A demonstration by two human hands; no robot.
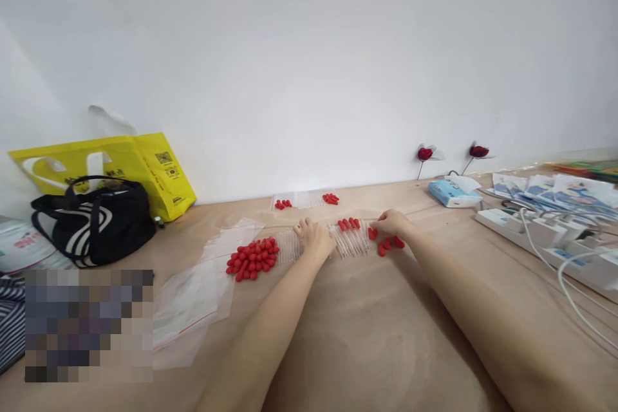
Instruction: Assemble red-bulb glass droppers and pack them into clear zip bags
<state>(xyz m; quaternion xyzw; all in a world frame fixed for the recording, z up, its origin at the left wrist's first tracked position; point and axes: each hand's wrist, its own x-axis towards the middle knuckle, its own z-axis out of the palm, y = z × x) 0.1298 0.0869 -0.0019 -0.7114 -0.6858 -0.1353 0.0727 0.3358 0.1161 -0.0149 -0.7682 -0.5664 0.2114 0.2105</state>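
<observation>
My left hand rests over a row of clear thin tubes, its bent fingers apart and touching the row. Between my hands lies a second row of clear tubes, with several red rubber bulbs along its far end. At that row's right side, the fingertips of my right hand are closed on a red rubber bulb. Several loose red bulbs lie just below this hand. Left of my left hand is a large pile of red bulbs.
Flat clear plastic bags lie at left, and bags with red pieces lie by the wall. A black bag and a yellow bag stand far left. Tissues and a power strip with cables are right.
</observation>
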